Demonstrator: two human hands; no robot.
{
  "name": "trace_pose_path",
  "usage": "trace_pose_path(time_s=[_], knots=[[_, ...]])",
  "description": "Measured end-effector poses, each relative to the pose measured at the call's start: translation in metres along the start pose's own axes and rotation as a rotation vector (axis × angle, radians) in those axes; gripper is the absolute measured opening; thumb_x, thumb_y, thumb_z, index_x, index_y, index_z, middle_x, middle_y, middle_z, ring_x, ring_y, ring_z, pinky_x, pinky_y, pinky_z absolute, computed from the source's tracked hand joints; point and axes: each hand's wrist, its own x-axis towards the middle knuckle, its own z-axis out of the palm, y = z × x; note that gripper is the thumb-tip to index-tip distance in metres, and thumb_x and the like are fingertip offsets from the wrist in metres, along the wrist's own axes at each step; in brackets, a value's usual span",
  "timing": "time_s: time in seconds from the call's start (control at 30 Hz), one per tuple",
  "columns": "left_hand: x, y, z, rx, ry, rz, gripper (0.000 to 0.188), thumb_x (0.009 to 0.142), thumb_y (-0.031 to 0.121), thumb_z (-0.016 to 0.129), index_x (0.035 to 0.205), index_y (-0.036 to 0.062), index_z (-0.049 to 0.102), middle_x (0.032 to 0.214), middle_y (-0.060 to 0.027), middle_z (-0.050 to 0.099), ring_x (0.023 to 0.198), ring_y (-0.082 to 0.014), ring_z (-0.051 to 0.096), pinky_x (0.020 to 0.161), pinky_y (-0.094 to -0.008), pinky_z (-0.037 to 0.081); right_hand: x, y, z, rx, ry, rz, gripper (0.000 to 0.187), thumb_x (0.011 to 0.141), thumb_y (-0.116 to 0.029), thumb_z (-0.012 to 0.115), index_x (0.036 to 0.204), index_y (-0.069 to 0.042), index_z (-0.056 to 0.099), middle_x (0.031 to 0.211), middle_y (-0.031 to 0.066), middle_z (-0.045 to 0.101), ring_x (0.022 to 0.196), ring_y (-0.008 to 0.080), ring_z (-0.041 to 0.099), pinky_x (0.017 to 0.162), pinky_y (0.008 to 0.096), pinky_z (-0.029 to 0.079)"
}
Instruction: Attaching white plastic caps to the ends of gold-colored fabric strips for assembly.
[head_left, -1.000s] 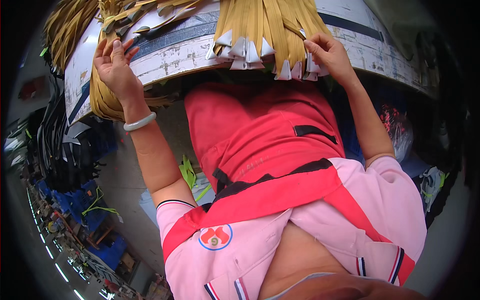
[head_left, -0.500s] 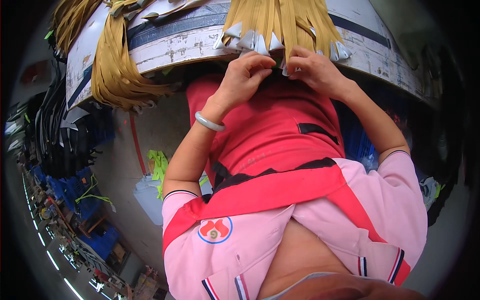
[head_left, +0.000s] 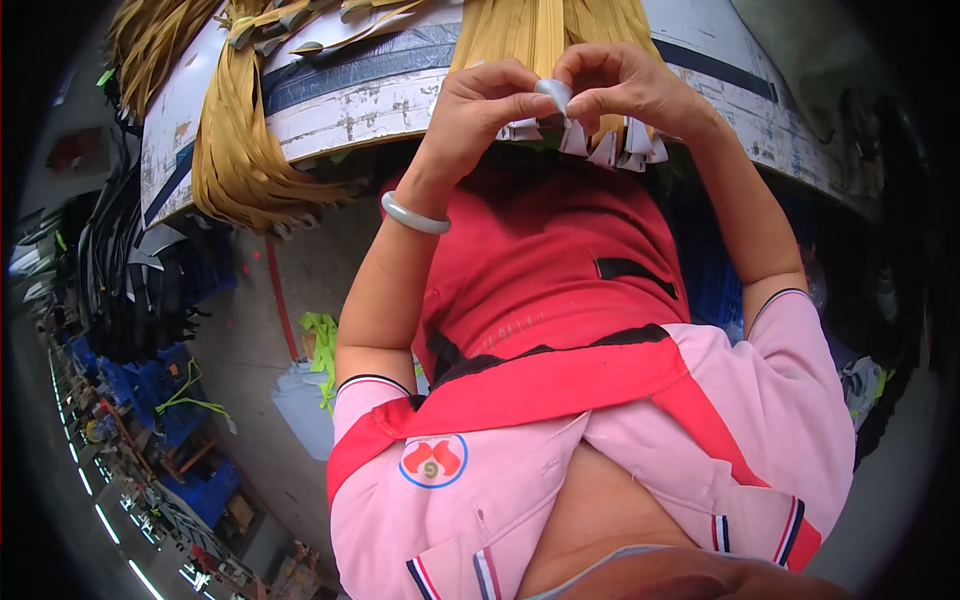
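Observation:
A bundle of long tan fabric strips (head_left: 510, 32) lies on the table, running away from me. Silver-grey end tabs (head_left: 603, 150) hang at its near edge. Between my hands, one silver-grey tab (head_left: 555, 93) is folded or curled, held up over the strips. My left hand (head_left: 472, 108) pinches its left side with thumb and forefinger. My right hand (head_left: 640, 88) grips the other side, its thumb and forefinger closed in a loop. The fingers partly hide where the tab joins its strip.
The worn white table (head_left: 350, 118) has a dark tape band across it and a curved near edge. Another tan bundle (head_left: 232, 150) droops over that edge at left. Black straps (head_left: 125, 280) hang farther left, near blue crates (head_left: 205, 485). Grey cloth (head_left: 303, 400) lies on the floor.
Both hands have risen away from the table's near edge, over the strips. The tab between them now shows plainly. The hanging tabs have shifted lower and bunched toward the right.

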Motion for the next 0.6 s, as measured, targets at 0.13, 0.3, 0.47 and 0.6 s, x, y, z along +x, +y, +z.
trace_pose_path(time_s=[0.13,0.3,0.47,0.6], knots=[[0.002,0.000,-0.007,-0.082,0.014,-0.038,0.013,0.084,0.003,0.072,0.096,-0.0016,0.070,0.085,-0.0059,0.069,0.080,-0.0122,0.066,0.073,-0.0242,0.054,0.009,-0.004,0.006,0.011,0.041,-0.028,0.018,0.087,-0.018,0.073,0.092,-0.003,0.064,0.079,0.0017,0.066,0.067,0.0065,0.061,0.061,0.0208,0.049],[-0.006,0.009,-0.004,0.033,0.076,-0.023,0.007,0.086,0.001,0.070,0.092,-0.0010,0.068,0.087,-0.0073,0.070,0.081,-0.0123,0.066,0.070,-0.0253,0.055,0.004,-0.006,0.015,-0.004,0.097,-0.057,0.018,0.086,-0.016,0.074,0.086,-0.004,0.062,0.080,0.0029,0.066,0.066,0.0063,0.061,0.057,0.0195,0.047],[-0.009,-0.007,0.013,0.527,0.353,0.194,0.001,0.086,-0.002,0.065,0.086,-0.0013,0.065,0.082,-0.0075,0.070,0.077,-0.0115,0.067,0.066,-0.0248,0.054,0.016,0.016,0.031,-0.366,0.424,-0.265,0.018,0.089,-0.011,0.070,0.082,-0.003,0.056,0.076,0.0006,0.063,0.068,0.0065,0.060,0.059,0.0221,0.049],[-0.012,-0.013,0.025,0.607,0.430,0.362,0.005,0.087,-0.004,0.066,0.092,-0.0016,0.065,0.081,-0.0054,0.067,0.070,-0.0107,0.066,0.064,-0.0226,0.053,0.028,0.022,0.036,-0.771,0.677,-0.473,0.009,0.091,-0.006,0.066,0.088,-0.002,0.059,0.077,-0.0009,0.061,0.072,0.0067,0.060,0.063,0.0224,0.049]])
